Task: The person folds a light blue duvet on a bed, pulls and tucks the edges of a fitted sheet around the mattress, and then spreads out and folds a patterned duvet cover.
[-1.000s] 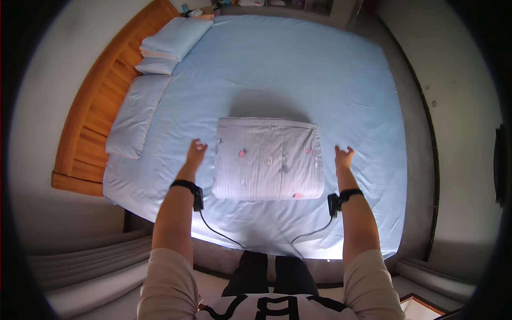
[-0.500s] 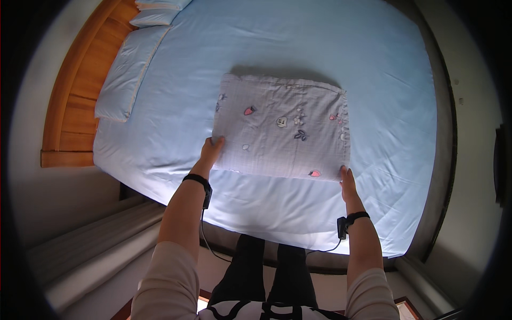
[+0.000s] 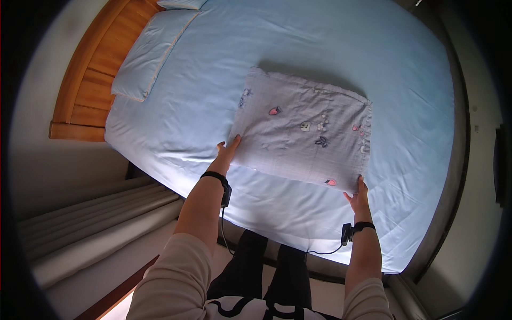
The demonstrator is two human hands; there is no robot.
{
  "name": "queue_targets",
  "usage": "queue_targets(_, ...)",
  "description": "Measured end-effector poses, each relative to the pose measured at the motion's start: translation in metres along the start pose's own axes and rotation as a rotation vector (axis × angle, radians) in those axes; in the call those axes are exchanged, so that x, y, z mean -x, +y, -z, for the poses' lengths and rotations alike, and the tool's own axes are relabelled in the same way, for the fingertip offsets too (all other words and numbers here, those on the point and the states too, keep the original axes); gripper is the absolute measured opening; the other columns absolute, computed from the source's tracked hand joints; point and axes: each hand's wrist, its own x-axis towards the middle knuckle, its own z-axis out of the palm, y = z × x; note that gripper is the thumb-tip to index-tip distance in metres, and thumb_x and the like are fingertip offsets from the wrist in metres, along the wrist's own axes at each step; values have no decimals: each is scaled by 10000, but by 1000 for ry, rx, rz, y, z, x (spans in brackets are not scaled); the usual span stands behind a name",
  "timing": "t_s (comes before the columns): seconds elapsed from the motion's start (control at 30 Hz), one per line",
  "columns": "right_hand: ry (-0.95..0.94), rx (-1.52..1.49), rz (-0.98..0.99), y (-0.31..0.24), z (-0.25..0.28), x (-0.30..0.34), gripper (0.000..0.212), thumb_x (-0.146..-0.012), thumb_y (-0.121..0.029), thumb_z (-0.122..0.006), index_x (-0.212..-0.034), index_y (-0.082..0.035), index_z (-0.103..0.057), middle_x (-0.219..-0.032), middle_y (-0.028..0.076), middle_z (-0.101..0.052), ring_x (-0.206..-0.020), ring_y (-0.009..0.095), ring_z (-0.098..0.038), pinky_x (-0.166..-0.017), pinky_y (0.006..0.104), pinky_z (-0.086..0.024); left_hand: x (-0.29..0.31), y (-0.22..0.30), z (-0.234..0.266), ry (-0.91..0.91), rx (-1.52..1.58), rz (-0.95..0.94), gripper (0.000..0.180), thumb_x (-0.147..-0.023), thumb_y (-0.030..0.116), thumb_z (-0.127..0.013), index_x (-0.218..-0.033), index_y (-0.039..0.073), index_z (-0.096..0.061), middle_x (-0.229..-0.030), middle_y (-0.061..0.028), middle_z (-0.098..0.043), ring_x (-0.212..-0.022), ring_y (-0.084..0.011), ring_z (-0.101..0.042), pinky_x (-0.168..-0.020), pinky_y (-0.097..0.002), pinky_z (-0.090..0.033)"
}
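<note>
A folded lilac-grey blanket (image 3: 298, 154) printed with strawberries, leaves and small faces lies on a pale blue bed sheet (image 3: 213, 90). At its near left edge is my left hand (image 3: 227, 153), its thumb on the fabric and a finger spread off to the side. My right hand (image 3: 359, 197) touches the near right corner, thumb and fingers apart around it. Part of each hand's remaining fingers is hidden. The blanket lies fairly flat, with light wrinkles and a loose upper edge.
Light blue pillows (image 3: 152, 56) rest against a wooden headboard (image 3: 98, 88) at far left. Pale curtains (image 3: 101, 224) hang at lower left. Black bands with small cabled devices sit on both my wrists. A dark bed frame (image 3: 450, 208) runs along the right side.
The view has turned, so the bed and blanket appear tilted further clockwise. My hands stay by the blanket's near corners, their thumbs and fingers now spread wider.
</note>
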Motion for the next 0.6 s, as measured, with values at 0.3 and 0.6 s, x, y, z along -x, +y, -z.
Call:
queue_targets(0.3,-181,-215,55,5,2,-8,481,-774,-205,-507,-1160,-6,-300,-1121,111,-410,-1030,226,-397,-858,344,-343,26,-20,3,-472,426,8,734,-607,436,-641,-1147,60,-316,-1089,-94,-410,-975,-219,-420,-757,-375,-389)
queue_targets(0.6,-278,-30,-141,76,62,63,410,-780,-131,-482,-1121,44,-335,-1074,116,-448,-978,214,-446,-859,315,-350,32,-107,60,-449,200,-51,607,-634,405,-627,-1045,-7,-454,-923,-103,-526,-795,-188,-519,-641,-307,-422)
